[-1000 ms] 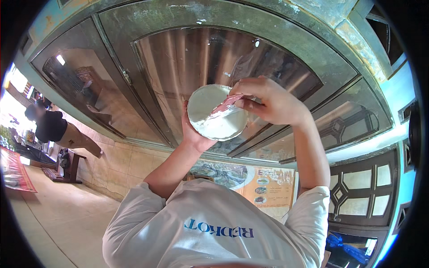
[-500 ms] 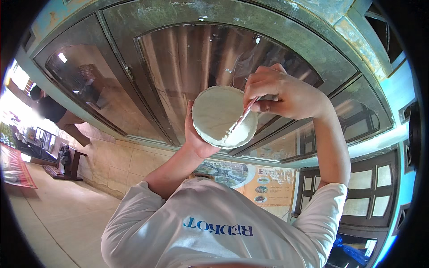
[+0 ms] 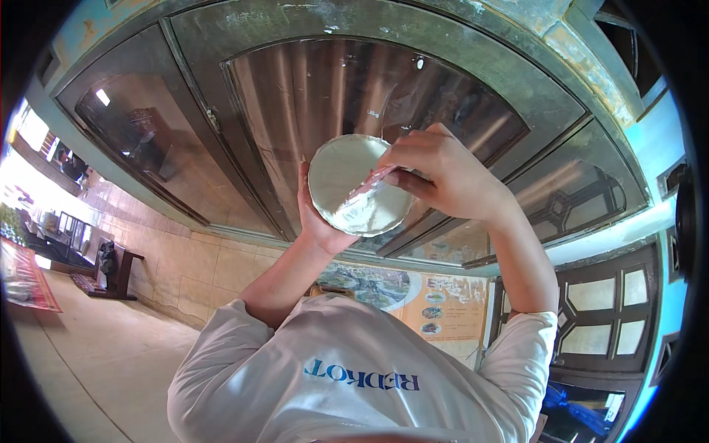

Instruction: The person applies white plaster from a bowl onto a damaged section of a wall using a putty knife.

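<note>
My left hand (image 3: 321,230) holds a round pale container (image 3: 330,166) from below and its left side; the container is filled or coated with a creamy white substance. My right hand (image 3: 448,173) is closed on a thin pinkish-red scraper (image 3: 373,179) smeared with white, pinched between fingers and thumb. The scraper lies slanted over the container's inside, its lower end in or just above the white substance; I cannot tell if it touches.
Dark wooden glass-paneled doors (image 3: 185,88) with brown curtains behind stand in front of me. At the left are a low wooden stand (image 3: 129,275) with a dark object on it, a red mat or banner (image 3: 29,284) and a tiled floor (image 3: 88,354). A poster (image 3: 443,303) and another paneled door (image 3: 598,310) show lower right.
My right hand has moved left and down since half a second ago, turning the scraper flatter across the container. The container has shifted slightly up-left. The person at the far left has left that spot.
</note>
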The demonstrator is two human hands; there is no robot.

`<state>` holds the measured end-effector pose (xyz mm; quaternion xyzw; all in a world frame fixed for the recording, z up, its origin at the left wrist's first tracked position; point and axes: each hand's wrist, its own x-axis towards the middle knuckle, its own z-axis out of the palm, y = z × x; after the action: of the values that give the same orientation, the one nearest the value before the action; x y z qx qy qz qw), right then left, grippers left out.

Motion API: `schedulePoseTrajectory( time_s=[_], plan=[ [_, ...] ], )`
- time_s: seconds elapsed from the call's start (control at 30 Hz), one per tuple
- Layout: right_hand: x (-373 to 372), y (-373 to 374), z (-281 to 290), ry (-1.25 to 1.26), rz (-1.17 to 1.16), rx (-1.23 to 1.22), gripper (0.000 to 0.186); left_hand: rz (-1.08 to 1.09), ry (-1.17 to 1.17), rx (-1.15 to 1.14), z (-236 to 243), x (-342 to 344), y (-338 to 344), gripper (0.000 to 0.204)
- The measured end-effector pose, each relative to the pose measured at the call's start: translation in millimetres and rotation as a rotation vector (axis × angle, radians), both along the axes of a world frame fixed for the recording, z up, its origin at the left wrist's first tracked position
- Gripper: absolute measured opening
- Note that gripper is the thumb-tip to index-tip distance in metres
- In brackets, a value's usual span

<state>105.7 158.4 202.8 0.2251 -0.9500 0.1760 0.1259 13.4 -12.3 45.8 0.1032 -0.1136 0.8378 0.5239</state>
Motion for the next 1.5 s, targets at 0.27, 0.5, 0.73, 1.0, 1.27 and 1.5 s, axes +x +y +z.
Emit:
schedulePoseTrajectory(
  time_s=[0.27, 0.5, 0.73, 1.0, 1.27, 1.5],
  plan=[
    [-4, -14, -7, 0.062, -0.092, -0.112, 0.018, 0.132, 0.032, -0.093, 2, 2, -4, 0.073],
    [-10, -19, -12, 0.125, -0.062, -0.185, 0.019, 0.168, 0.073, -0.088, -3, 0, -5, 0.076],
    [-20, -32, -15, 0.105, -0.259, -0.153, 0.017, 0.182, 0.045, -0.025, 8, 3, -6, 0.073],
    [-23, -37, -18, 0.131, -0.306, -0.237, 0.016, 0.227, 0.081, -0.078, 3, 2, -6, 0.072],
    [-18, -35, -16, 0.049, -0.233, -0.224, 0.016, 0.151, 0.041, -0.001, 1, -1, -8, 0.075],
    [-15, -35, -15, 0.062, -0.2, -0.276, 0.019, 0.141, 0.067, -0.052, -1, -2, -10, 0.064]
  ],
)
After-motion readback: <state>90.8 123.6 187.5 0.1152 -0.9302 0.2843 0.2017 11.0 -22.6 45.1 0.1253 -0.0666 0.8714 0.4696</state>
